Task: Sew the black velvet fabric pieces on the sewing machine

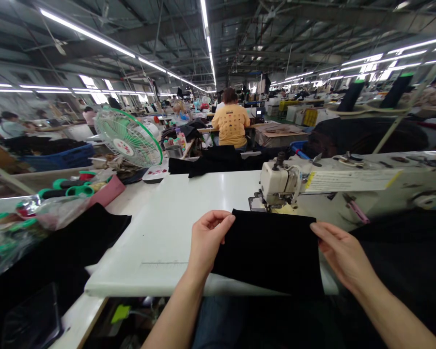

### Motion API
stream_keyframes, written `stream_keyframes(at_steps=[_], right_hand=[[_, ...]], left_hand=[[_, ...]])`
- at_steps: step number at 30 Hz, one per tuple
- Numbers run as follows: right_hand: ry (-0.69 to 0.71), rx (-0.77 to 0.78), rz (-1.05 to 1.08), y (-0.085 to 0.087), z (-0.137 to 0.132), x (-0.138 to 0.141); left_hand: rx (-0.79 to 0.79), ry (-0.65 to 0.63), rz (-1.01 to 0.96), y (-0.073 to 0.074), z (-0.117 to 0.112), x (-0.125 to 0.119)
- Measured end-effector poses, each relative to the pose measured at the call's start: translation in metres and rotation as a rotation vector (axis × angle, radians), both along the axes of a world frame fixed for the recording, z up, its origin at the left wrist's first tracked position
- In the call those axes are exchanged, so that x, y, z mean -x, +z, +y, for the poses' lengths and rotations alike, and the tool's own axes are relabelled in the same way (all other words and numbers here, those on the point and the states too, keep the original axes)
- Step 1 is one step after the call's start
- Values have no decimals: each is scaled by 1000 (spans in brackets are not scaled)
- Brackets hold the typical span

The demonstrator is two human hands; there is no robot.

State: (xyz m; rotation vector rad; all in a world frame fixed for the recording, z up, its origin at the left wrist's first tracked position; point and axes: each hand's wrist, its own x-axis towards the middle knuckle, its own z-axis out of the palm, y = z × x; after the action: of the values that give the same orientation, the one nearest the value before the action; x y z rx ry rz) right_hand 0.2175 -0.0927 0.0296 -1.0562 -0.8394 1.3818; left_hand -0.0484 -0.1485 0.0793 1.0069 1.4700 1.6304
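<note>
A black fabric piece (271, 249) lies stretched flat over the near edge of the white sewing table (160, 228). My left hand (207, 240) pinches its upper left corner with closed fingers. My right hand (339, 252) grips its upper right corner, thumb on top. Just beyond the fabric stands the white sewing machine (349, 186), its needle head (276, 186) right behind the cloth's far edge.
More black cloth (76, 242) is piled at the left beside a plastic bag and green-capped thread spools (72, 186). A green fan (128, 138) stands at the back left. Black garments (210, 162) lie on the far table edge. A person in a yellow shirt (232, 123) sits ahead.
</note>
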Motion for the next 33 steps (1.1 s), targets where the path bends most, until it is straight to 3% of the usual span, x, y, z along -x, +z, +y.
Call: stream_keyframes(at_steps=[11,16,27,33], right_hand=[[-14,-19,-6,5,-1,0],[-84,-107,-42,5,1,-1],[-149,-283,7,32,-10,7],[-161,-268,-6,40,-13,5]], left_hand=[[-104,46,19,-1,0,-2],[-53,-26,94,2,0,0],[11,121,58,-1,-6,15],[23,140,22,2,-11,14]])
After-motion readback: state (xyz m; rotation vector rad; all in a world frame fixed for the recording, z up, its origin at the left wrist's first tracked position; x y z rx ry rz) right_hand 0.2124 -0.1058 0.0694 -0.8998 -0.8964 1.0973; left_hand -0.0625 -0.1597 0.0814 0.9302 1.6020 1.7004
